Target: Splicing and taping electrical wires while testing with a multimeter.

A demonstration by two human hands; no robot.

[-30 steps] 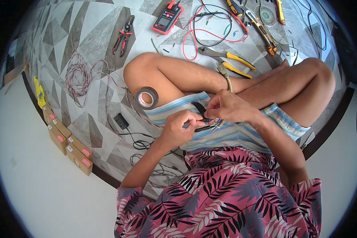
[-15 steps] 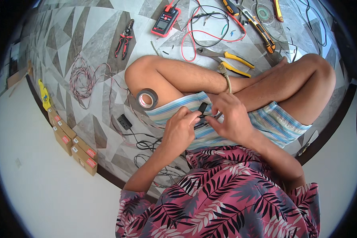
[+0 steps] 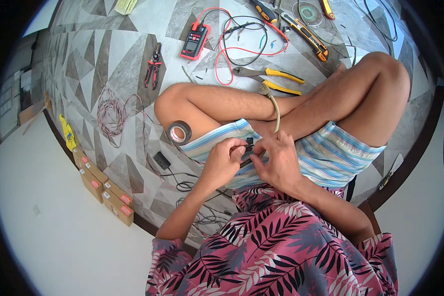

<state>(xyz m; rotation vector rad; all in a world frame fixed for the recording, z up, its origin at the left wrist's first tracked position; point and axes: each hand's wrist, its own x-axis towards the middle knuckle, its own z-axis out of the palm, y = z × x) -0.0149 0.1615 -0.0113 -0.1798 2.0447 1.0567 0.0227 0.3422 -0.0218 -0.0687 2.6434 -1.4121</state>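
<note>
In my lap, my left hand (image 3: 224,157) pinches a small black strip (image 3: 249,144) that looks like tape. Close beside it, my right hand (image 3: 277,160) is closed with thumb and forefinger at the same spot; a beige cable (image 3: 277,113) runs up from behind it. That cable ends in a beige plug (image 3: 265,90) lying by my shin. My fingers hide most of what lies between them. A roll of black tape (image 3: 179,132) rests on my left thigh.
Beyond my legs lie yellow-handled pliers (image 3: 281,74), a red multimeter (image 3: 195,42) with leads, a utility knife (image 3: 313,42) and red-handled cutters (image 3: 153,71). Left are coiled wire (image 3: 110,116), a black socket (image 3: 161,160), black cables (image 3: 209,217) and cardboard boxes (image 3: 116,204).
The black strip stood up as a larger flap between my hands; now less of it shows. My hands have stayed close together, with the fingers shifted. The whole view has tilted slightly.
</note>
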